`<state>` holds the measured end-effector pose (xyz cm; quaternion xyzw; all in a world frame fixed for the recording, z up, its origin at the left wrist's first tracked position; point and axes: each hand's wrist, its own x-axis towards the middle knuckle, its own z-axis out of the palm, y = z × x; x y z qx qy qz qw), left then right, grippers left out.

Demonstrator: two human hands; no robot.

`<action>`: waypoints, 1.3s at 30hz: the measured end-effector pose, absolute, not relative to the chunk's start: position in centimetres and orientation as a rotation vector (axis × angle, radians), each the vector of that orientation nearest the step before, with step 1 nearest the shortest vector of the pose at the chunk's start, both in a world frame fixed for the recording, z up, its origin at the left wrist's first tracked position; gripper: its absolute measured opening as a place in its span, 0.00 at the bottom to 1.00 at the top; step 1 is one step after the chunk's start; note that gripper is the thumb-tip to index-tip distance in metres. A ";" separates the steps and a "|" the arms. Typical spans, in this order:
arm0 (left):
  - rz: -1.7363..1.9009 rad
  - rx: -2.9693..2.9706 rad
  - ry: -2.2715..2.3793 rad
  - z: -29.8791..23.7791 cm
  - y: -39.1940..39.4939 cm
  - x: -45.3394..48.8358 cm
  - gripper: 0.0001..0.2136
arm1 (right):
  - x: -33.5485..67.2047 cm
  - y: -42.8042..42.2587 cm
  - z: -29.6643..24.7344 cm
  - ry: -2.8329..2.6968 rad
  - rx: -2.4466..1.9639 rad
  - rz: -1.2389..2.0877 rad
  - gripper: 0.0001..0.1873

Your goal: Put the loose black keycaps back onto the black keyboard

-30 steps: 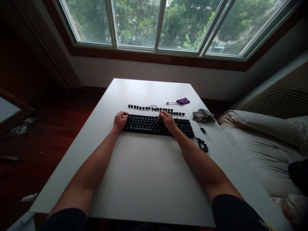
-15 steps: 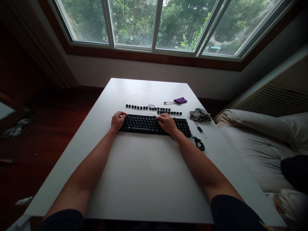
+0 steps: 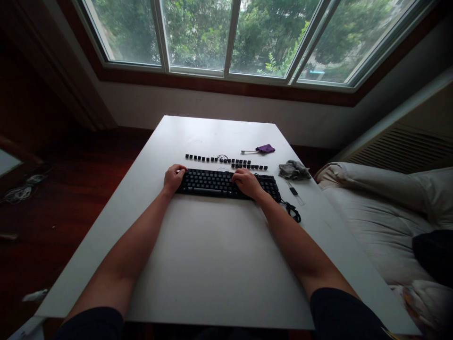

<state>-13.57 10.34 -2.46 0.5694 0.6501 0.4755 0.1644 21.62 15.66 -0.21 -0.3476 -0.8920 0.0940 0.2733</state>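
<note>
A black keyboard (image 3: 205, 182) lies flat across the white table. Its far left corner is gripped by my left hand (image 3: 173, 177), thumb and fingers closed around the edge. Over the keys right of the middle rests my right hand (image 3: 247, 182), fingers bent and drawn together, hiding the keys beneath; whether a small piece is pinched there cannot be made out. Beyond the keyboard, loose black keycaps (image 3: 203, 159) form a long row, with a shorter row of keycaps (image 3: 253, 166) nearer on the right.
A purple cloth (image 3: 265, 148) lies by a thin white stick (image 3: 249, 151). To the right are a grey rag (image 3: 294, 170), a small black tool with wire loops (image 3: 293, 191) and the coiled cable (image 3: 293, 212). A pale sofa (image 3: 368, 222) borders the table's right side.
My right hand has shifted slightly to the right over the keys, and its fingers are drawn in more. My left hand stays on the keyboard's corner.
</note>
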 end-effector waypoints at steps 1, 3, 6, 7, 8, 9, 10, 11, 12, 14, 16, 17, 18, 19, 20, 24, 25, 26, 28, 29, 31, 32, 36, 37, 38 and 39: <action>1.354 1.623 1.850 -2.5 10.3 -13.6 0.10 | 21.6 15.6 -0.2 -2.390 -0.936 0.247 0.14; 1.346 1.630 1.850 -2.4 10.4 -13.5 0.10 | 21.6 15.6 -0.3 -2.372 -0.938 0.237 0.14; 1.325 1.653 1.865 -2.1 10.3 -13.4 0.10 | 21.6 15.6 -0.5 -2.385 -0.934 0.224 0.14; 1.312 1.662 1.881 -1.8 10.3 -13.3 0.10 | 21.6 15.6 -0.5 -2.392 -0.933 0.215 0.14; 1.294 1.681 1.903 -1.5 10.2 -13.2 0.10 | 21.6 15.6 -0.5 -2.397 -0.934 0.203 0.14; 1.276 1.715 1.931 -1.2 10.1 -13.0 0.10 | 21.6 15.6 -0.5 -2.401 -0.939 0.189 0.14; 1.254 1.765 1.960 -0.8 9.9 -12.6 0.10 | 21.5 15.5 -0.5 -2.407 -0.948 0.175 0.13; 1.239 1.843 1.981 -0.4 9.7 -12.1 0.09 | 21.4 15.4 -0.4 -2.417 -0.960 0.163 0.13; 1.229 1.931 1.993 0.1 9.3 -11.5 0.09 | 21.3 15.2 -0.2 -2.426 -0.978 0.150 0.13; 1.180 2.112 1.944 0.9 8.6 -9.8 0.09 | 21.0 14.7 0.1 -2.440 -1.019 0.118 0.12; 1.089 2.300 1.809 1.5 7.8 -7.9 0.09 | 20.6 14.1 0.3 -2.437 -1.053 0.079 0.12; 1.028 2.390 1.731 1.6 7.4 -7.0 0.10 | 20.4 13.8 0.3 -2.434 -1.061 0.059 0.11; 0.961 2.467 1.659 1.7 7.0 -6.2 0.12 | 20.3 13.6 0.4 -2.433 -1.064 0.042 0.11; 0.906 2.521 1.613 1.6 6.7 -5.5 0.14 | 20.2 13.5 0.4 -2.433 -1.066 0.030 0.11; 0.851 2.566 1.582 1.5 6.4 -4.9 0.15 | 20.2 13.5 0.3 -2.435 -1.067 0.024 0.10; 0.667 2.637 1.598 0.4 5.7 -3.6 0.24 | 20.7 14.1 0.0 -2.408 -1.080 0.066 0.11; 0.633 2.638 1.619 0.1 5.6 -3.5 0.27 | 20.8 14.3 0.0 -2.390 -1.084 0.082 0.11; 0.604 2.636 1.637 -0.2 5.5 -3.4 0.29 | 21.0 14.4 0.0 -2.370 -1.089 0.093 0.11; 0.561 2.632 1.660 -0.6 5.5 -3.3 0.32 | 21.2 14.7 0.0 -2.333 -1.114 0.101 0.11; 0.545 2.629 1.665 -0.7 5.4 -3.3 0.32 | 21.3 14.8 0.0 -2.319 -1.131 0.100 0.11; 0.525 2.624 1.668 -0.8 5.5 -3.2 0.32 | 21.5 14.9 0.0 -2.301 -1.167 0.102 0.11; 0.517 2.622 1.669 -0.7 5.6 -3.3 0.32 | 21.6 15.0 0.0 -2.293 -1.177 0.106 0.10; 0.468 2.624 1.650 0.0 5.8 -3.7 0.31 | 21.6 15.0 -0.1 -2.322 -1.097 0.149 0.12; 0.447 2.626 1.639 0.3 5.9 -3.9 0.31 | 21.5 15.0 -0.1 -2.356 -1.052 0.160 0.13; 0.423 2.627 1.627 0.6 6.0 -4.1 0.31 | 21.4 14.9 -0.2 -2.393 -1.009 0.169 0.13; 0.404 2.627 1.620 0.8 6.0 -4.4 0.31 | 21.3 14.7 -0.2 -2.426 -0.972 0.177 0.13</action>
